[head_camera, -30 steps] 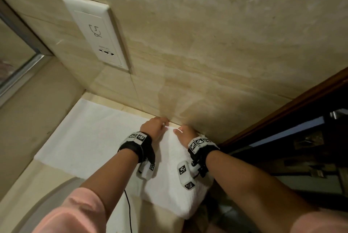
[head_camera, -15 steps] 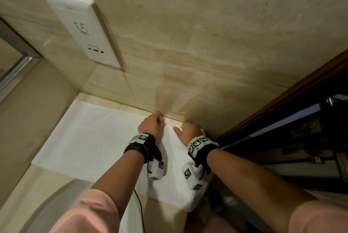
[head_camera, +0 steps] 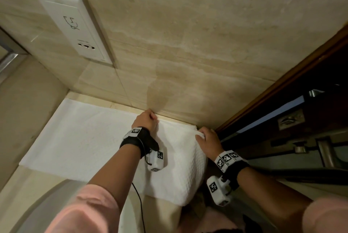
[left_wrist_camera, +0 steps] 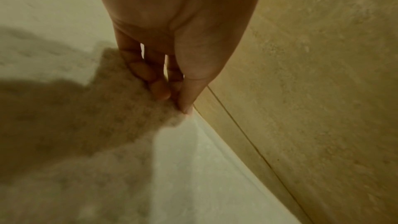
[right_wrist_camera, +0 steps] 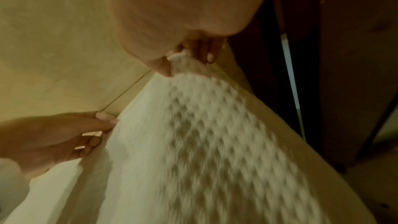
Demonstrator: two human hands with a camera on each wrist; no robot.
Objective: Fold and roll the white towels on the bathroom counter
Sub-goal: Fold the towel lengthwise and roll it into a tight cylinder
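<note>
A white waffle-weave towel lies spread on the beige counter, its far edge along the marble wall and its right end hanging over the counter's edge. My left hand pinches the towel's far edge by the wall; in the left wrist view its thumb and fingers press the cloth. At the far right corner of the towel, my right hand grips the cloth, with thumb and fingertips pinching the corner in the right wrist view. My left hand shows there too.
The marble wall rises directly behind the towel, with a white socket panel on it. A dark wooden door frame stands close on the right. A mirror edge is at far left. The pale rim of a basin curves at the bottom left.
My hands have moved apart along the towel's far edge: the right hand went right to the corner by the door frame, and the left stayed near the wall.
</note>
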